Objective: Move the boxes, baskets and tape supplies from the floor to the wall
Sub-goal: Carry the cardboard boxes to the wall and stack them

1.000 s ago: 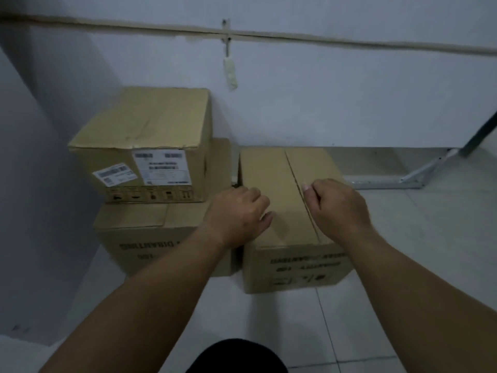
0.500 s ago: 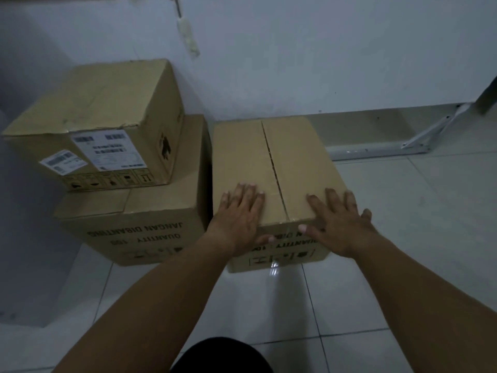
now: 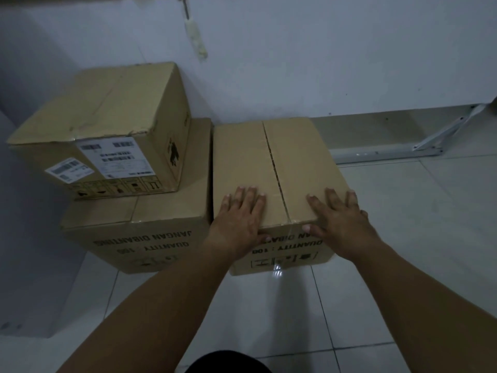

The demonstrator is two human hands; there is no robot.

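Observation:
A taped cardboard box (image 3: pixel 271 157) stands on the tiled floor with its far end against the white wall. My left hand (image 3: pixel 238 219) lies flat on its near top edge, fingers straight, thumb over the front face. My right hand (image 3: pixel 336 216) lies flat on the near right corner in the same way. Touching this box on the left is a second cardboard box (image 3: pixel 161 211) with upside-down print on its front. A smaller labelled box (image 3: pixel 107 125) sits on top of that one.
The white wall (image 3: pixel 295 63) runs behind the boxes, and a cord end (image 3: pixel 196 41) hangs down it. A white metal bracket (image 3: pixel 390 152) lies on the floor by the wall at the right. A grey wall (image 3: pixel 32 251) closes the left side.
My hands went from curled on top of the box to flat with straight fingers at its near edge. The box now sits closer to the wall, and the view has tilted down.

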